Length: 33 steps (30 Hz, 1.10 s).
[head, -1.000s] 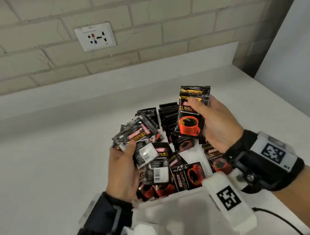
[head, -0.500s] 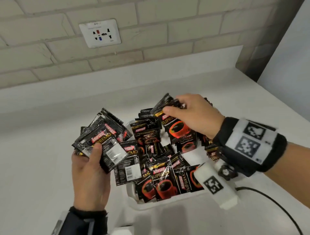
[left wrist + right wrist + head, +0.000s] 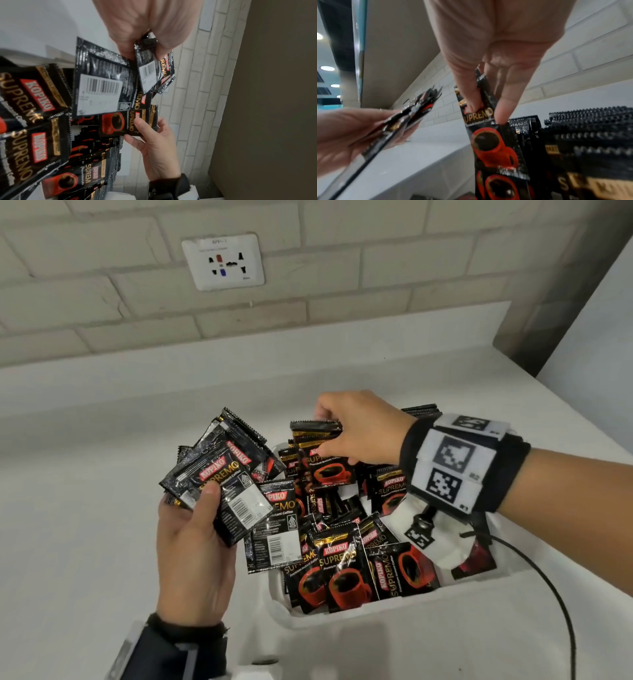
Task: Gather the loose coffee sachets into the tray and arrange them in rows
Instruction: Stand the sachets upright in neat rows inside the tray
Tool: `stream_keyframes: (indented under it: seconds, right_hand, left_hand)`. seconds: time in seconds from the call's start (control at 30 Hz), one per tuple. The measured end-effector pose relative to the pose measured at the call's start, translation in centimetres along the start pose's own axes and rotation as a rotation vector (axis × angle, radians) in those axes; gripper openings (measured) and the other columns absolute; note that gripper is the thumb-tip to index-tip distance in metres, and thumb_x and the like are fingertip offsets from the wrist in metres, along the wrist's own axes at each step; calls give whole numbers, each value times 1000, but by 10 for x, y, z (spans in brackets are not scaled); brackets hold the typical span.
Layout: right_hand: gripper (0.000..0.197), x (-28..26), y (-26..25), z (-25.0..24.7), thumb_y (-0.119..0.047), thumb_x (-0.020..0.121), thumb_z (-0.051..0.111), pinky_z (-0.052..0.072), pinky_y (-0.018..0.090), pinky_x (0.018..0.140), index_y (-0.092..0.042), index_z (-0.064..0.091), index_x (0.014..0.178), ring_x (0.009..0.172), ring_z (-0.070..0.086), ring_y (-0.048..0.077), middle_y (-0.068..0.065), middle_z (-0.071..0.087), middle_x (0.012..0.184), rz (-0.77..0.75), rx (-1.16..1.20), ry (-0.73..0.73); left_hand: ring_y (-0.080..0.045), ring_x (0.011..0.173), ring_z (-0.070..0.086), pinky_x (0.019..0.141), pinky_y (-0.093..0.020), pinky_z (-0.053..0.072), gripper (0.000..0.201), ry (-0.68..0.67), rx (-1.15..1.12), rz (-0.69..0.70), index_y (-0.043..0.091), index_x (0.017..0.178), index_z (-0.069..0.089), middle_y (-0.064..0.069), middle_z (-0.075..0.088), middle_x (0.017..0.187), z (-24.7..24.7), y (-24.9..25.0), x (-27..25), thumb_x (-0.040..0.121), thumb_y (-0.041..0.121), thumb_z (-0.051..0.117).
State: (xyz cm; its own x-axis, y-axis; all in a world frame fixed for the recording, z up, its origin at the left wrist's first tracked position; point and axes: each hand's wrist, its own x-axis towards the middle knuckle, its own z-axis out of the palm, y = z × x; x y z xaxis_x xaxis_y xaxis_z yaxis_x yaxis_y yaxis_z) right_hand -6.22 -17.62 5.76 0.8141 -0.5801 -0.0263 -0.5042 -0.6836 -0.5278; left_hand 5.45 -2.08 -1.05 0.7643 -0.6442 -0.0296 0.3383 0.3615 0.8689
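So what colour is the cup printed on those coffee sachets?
Red, on a black coffee sachet pinched by the right hand; clearest in the head view.

The head view looks steeply down and forward over the white surface toward the brick wall at 12 o'clock. Both wrist views sit close, facing along the fingers; all three share the tray of sachets.

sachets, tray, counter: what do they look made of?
Sachets: thin glossy printed film, probably plastic or foil laminate; they show glare, crinkles and serrated sealed edges. Tray: matte white with a thick rounded rim, possibly foam or moulded plastic; cannot tell which. Counter: smooth, seamless white, looks like laminate or solid surface.
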Motion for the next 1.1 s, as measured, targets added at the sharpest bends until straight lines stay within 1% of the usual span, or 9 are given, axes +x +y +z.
stream_keyframes:
  seconds: [0.1,0.3,0.4,0.47,0.53,0.67,0.87,0.97,1.1]
  right_hand:
    - [22,8,-1,11,-10,85,60,34,1,52,-17,41,78,53,35,1,-10,40,67,-22,-74,-56]
    - [39,24,3,35,-6,85,55,25,15,48,-23,28,63,56,33,8,-8,35,64,-72,-196,-110]
    - [27,27,5,41,-16,88,56,30,22,56,-22,37,71,74,41,15,-6,39,75,-81,-296,-149]
    - [11,27,5,43,-24,91,55,35,28,65,-18,50,98,88,47,18,-1,45,94,-73,-406,-194]
    - [25,28,4,44,-25,91,54,37,32,65,-14,49,114,94,54,22,4,52,108,-60,-518,-218]
    - [24,34,3,42,-23,91,55,35,30,57,-11,50,112,78,51,21,7,57,107,-43,-624,-213]
    - [47,42,2,32,-42,79,68,35,25,47,-10,48,108,74,50,19,5,56,96,-7,-609,-230]
    - [47,45,1,23,-40,77,70,42,27,55,-8,54,107,79,57,21,5,61,99,25,-543,-224]
    - [32,47,5,23,-30,81,69,52,32,70,-7,59,100,87,62,22,6,64,98,25,-507,-210]
  left_hand:
    - [-14,85,68,78,-30,57,27,-6,-17,-6,6,119,52,-8,67,101,1,1,0,93,4,42]
    - [-12,83,69,76,-29,57,26,-10,-20,-11,8,117,52,-5,68,98,0,3,2,93,5,42]
    - [-11,80,69,71,-28,58,20,-2,-6,-16,12,106,56,-1,71,90,-1,2,2,93,5,42]
    - [-12,79,69,69,-28,58,20,5,-2,-27,13,105,56,-1,72,89,-2,1,2,93,5,42]
    - [-12,78,70,66,-27,58,19,10,-7,-36,13,105,55,-1,72,88,-2,1,2,93,5,42]
    - [-11,76,70,67,-27,58,22,-5,12,-41,16,97,59,1,72,84,0,1,3,94,5,41]
    - [-10,72,69,66,-27,58,18,19,9,-60,15,97,57,1,72,80,-2,1,6,93,6,42]
    - [-10,73,69,65,-27,58,17,31,-3,-78,14,101,56,1,72,83,-4,1,7,94,6,43]
    - [-11,73,69,66,-28,58,24,20,-40,-108,7,116,51,-7,68,94,-2,1,8,94,7,43]
